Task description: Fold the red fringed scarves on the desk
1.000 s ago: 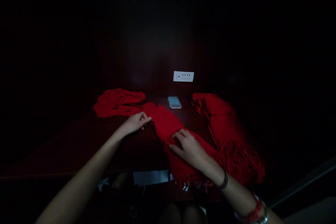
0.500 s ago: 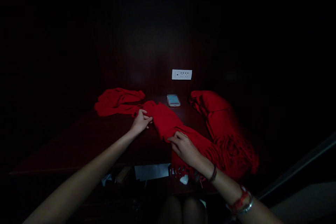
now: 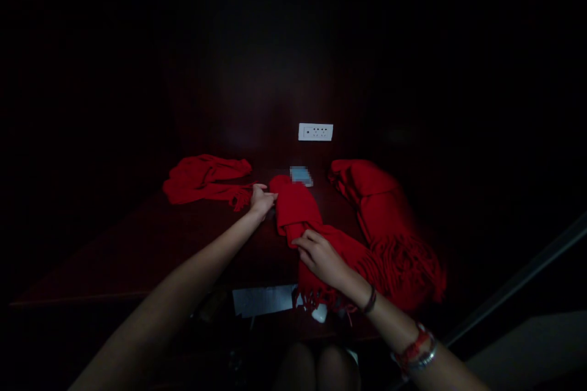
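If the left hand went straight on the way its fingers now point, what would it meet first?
Most likely the near-left edge of the middle red cloth, just ahead of the left hand; whether they already touch is hard to tell in this dark view.

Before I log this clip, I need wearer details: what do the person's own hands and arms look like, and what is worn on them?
No sleeves or gloves show. The left hand and left arm look bare. Behind the right hand is a thin dark band; farther up the right arm are a red bracelet and a silvery bangle. Too dark to rule out rings.
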A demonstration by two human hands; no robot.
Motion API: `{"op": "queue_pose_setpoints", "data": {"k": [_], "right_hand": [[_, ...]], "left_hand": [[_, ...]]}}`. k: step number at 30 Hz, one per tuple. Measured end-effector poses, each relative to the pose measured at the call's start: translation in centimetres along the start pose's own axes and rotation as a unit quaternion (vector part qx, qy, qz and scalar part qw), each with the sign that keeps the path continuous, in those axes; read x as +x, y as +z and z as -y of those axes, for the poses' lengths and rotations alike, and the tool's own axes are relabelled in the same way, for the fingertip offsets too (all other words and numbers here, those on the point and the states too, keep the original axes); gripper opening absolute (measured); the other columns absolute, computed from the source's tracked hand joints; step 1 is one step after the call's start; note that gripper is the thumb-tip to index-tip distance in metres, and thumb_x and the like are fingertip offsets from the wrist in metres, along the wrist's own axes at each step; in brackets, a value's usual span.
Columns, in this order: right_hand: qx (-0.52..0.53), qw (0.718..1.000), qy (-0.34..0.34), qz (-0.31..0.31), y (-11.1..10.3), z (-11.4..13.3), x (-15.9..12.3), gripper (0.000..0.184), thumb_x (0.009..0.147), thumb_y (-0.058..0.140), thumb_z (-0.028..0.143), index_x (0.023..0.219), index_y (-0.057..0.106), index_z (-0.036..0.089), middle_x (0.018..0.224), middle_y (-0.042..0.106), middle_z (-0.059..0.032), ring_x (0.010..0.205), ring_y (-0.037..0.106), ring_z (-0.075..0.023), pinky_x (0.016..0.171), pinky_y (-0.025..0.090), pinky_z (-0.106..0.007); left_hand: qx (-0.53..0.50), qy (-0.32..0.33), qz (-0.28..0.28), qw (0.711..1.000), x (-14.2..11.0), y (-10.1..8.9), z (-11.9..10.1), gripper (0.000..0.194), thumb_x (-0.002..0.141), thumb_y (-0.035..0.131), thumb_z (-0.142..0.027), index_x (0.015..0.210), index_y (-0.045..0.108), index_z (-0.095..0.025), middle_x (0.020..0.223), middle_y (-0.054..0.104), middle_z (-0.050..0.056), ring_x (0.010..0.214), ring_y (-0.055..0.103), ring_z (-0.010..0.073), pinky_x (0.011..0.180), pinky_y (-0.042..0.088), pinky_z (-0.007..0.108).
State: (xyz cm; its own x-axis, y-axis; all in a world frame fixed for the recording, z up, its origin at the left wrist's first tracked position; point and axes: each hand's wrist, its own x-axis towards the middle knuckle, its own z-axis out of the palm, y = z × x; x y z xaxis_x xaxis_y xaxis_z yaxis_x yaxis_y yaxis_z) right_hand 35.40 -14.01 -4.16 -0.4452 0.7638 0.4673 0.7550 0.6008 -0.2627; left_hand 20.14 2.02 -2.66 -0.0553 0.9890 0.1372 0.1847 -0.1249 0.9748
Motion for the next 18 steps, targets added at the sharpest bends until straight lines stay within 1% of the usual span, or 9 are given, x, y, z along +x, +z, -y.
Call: {"op": "queue_pose_setpoints", "data": {"k": [2,3,7,9,11,13,15,16,18], "right_hand": [[0.016,1.000,0.020,-0.004,-0.3,-0.3,-0.2,0.025,0.076,0.039,0.008,0.094,0.055,0.015,0.080,0.049,-0.0035,0.076,0.046,-0.0115,0.070,0.038,-0.023],[0.025,0.999,0.026,-0.006,-0.5,-0.4,-0.3,0.024,0.076,0.038,0.008,0.093,0.055,0.015,0.079,0.050,-0.0035,0.075,0.046,-0.0113,0.070,0.038,-0.022],[0.042,0.999,0.010,0.002,-1.0,-0.7,-0.7,0.024,0.078,0.036,0.011,0.095,0.053,0.016,0.080,0.050,-0.0027,0.076,0.047,-0.0107,0.070,0.038,-0.021],[0.012,1.000,-0.005,0.021,-1.1,-0.3,-0.8,0.024,0.078,0.037,0.012,0.095,0.053,0.016,0.080,0.050,-0.0027,0.075,0.046,-0.0107,0.069,0.038,-0.021],[-0.050,0.998,-0.022,0.034,-1.3,0.5,-0.9,0.022,0.078,0.039,0.015,0.094,0.053,0.017,0.081,0.049,-0.0037,0.076,0.046,-0.0120,0.070,0.037,-0.023],[-0.120,0.992,-0.037,0.030,-1.8,1.4,-0.7,0.019,0.079,0.040,0.020,0.091,0.055,0.018,0.082,0.049,-0.0050,0.080,0.044,-0.0147,0.074,0.036,-0.027],[-0.171,0.985,-0.022,0.002,-2.4,1.8,-0.3,0.020,0.080,0.038,0.025,0.089,0.055,0.019,0.083,0.050,-0.0061,0.085,0.043,-0.0173,0.078,0.032,-0.032],[-0.189,0.982,0.007,-0.017,-2.6,1.8,-0.1,0.021,0.081,0.037,0.026,0.090,0.055,0.019,0.085,0.050,-0.0068,0.088,0.042,-0.0186,0.079,0.031,-0.034],[-0.216,0.970,0.104,-0.045,-2.9,1.3,0.3,0.023,0.081,0.036,0.027,0.095,0.052,0.019,0.090,0.050,-0.0091,0.089,0.043,-0.0207,0.076,0.032,-0.035]], "left_hand": [[0.004,0.045,0.024,0.999,1.1,-1.3,0.7,0.022,0.064,0.048,-0.007,0.080,0.039,-0.017,0.057,0.044,-0.007,0.047,0.046,0.0040,0.047,0.038,0.014],[-0.001,0.050,0.028,0.998,1.4,-2.0,1.0,0.018,0.063,0.047,-0.006,0.075,0.041,-0.017,0.055,0.043,-0.007,0.046,0.044,0.0038,0.047,0.038,0.014],[0.033,0.096,0.084,0.991,1.6,-4.4,2.1,0.012,0.057,0.048,-0.007,0.064,0.044,-0.017,0.053,0.042,-0.007,0.047,0.043,0.0043,0.045,0.036,0.014],[0.070,0.128,0.091,0.985,1.2,-4.8,2.5,0.012,0.056,0.049,-0.009,0.062,0.044,-0.017,0.054,0.043,-0.007,0.049,0.043,0.0050,0.047,0.036,0.014],[0.092,0.128,0.097,0.983,1.0,-5.0,2.3,0.014,0.055,0.050,-0.009,0.064,0.045,-0.018,0.054,0.045,-0.007,0.050,0.045,0.0057,0.049,0.036,0.015],[0.095,0.124,0.107,0.982,1.0,-5.1,1.3,0.018,0.056,0.051,-0.009,0.071,0.048,-0.018,0.057,0.049,-0.006,0.053,0.047,0.0070,0.051,0.037,0.016],[0.109,0.153,0.102,0.977,1.3,-4.9,-0.4,0.018,0.060,0.049,-0.012,0.077,0.051,-0.019,0.066,0.054,-0.003,0.060,0.050,0.0093,0.056,0.038,0.018],[0.127,0.179,0.091,0.971,1.5,-4.5,-1.5,0.015,0.063,0.048,-0.014,0.077,0.052,-0.019,0.070,0.056,-0.001,0.066,0.052,0.0108,0.060,0.038,0.019],[0.184,0.221,0.064,0.956,2.1,-3.0,-3.6,0.010,0.069,0.046,-0.020,0.074,0.054,-0.019,0.077,0.058,0.002,0.075,0.053,0.0139,0.065,0.037,0.020]]}}
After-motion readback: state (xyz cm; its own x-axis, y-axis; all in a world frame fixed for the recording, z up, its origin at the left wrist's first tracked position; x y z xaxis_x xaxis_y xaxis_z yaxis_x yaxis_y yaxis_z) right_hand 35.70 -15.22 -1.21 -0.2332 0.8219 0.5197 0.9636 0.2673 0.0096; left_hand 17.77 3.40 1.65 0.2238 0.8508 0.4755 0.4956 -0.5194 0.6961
